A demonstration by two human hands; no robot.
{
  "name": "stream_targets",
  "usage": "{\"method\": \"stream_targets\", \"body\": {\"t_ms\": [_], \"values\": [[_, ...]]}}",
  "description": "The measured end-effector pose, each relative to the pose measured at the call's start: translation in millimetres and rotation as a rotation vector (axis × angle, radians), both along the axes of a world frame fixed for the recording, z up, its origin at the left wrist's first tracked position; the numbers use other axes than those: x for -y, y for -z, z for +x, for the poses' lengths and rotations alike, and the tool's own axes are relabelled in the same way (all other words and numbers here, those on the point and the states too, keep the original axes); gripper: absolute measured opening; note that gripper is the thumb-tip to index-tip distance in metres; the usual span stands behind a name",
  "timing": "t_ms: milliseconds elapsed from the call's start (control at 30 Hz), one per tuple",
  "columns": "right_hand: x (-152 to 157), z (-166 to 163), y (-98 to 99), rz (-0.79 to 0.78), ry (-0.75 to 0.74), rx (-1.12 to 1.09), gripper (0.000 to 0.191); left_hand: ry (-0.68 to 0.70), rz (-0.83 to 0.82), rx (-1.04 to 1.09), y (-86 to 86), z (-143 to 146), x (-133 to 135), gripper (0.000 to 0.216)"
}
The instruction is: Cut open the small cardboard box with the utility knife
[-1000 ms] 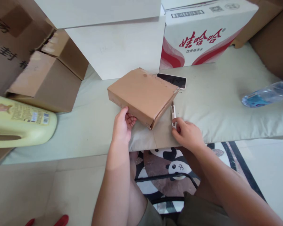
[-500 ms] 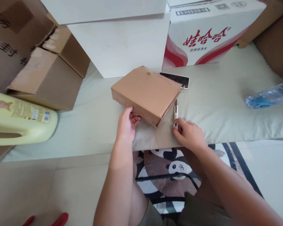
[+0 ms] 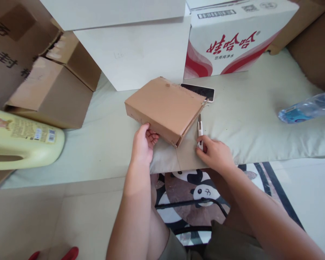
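1. Pale green cushioned surface (image 3: pixel 260 119), seen from above, with stacked cartons behind it and a panda-print mat (image 3: pixel 203 189) on the floor below its front edge.
2. Left hand (image 3: pixel 142 146): fingers curled under the near bottom edge of a flat brown cardboard box (image 3: pixel 165 108), thumb up against its near side. Box is gripped at that edge and tipped, near corner raised off the cushion.
3. Right hand (image 3: pixel 215 155): rests on the cushion just right of the box; fingertips pressed together on the near end of a slim white utility knife (image 3: pixel 199 134). Knife lies flat on the cushion, long axis pointing away from the person, alongside the box's right end. Blade state cannot be told.
4. Box right end shows an open flap edge; torn fibres along the far top edge.
5. Smartphone (image 3: pixel 199 92), dark screen up, lies behind the box's far right corner, partly hidden by it.
6. Behind: large white box (image 3: pixel 135 61) at centre; white carton with red printed characters (image 3: pixel 233 43) to its right.
7. Left: open brown cardboard cartons (image 3: pixel 51 94); pale yellow detergent jug (image 3: pixel 21 144) on its side.
8. Far right: clear water bottle (image 3: pixel 308 107) on its side, well apart from both hands.
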State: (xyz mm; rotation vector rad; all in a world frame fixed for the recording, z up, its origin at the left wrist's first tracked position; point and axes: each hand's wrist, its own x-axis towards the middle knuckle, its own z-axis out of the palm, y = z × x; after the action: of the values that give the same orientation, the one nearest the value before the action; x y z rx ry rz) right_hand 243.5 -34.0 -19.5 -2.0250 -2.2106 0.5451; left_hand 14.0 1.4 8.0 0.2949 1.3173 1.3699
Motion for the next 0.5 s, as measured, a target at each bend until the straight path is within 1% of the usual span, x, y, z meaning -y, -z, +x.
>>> {"method": "stream_targets", "body": {"t_ms": [267, 500], "values": [[-0.4, 0.0, -1.5, -0.002, -0.003, -0.019, 0.029, 0.008, 0.023, -0.005, 2.7, -1.3, 0.3, 0.025], [0.2, -0.2, -2.0, -0.024, 0.009, -0.014, 0.029, -0.01, 0.002, 0.006, 1.1, -0.2, 0.1, 0.023]]}}
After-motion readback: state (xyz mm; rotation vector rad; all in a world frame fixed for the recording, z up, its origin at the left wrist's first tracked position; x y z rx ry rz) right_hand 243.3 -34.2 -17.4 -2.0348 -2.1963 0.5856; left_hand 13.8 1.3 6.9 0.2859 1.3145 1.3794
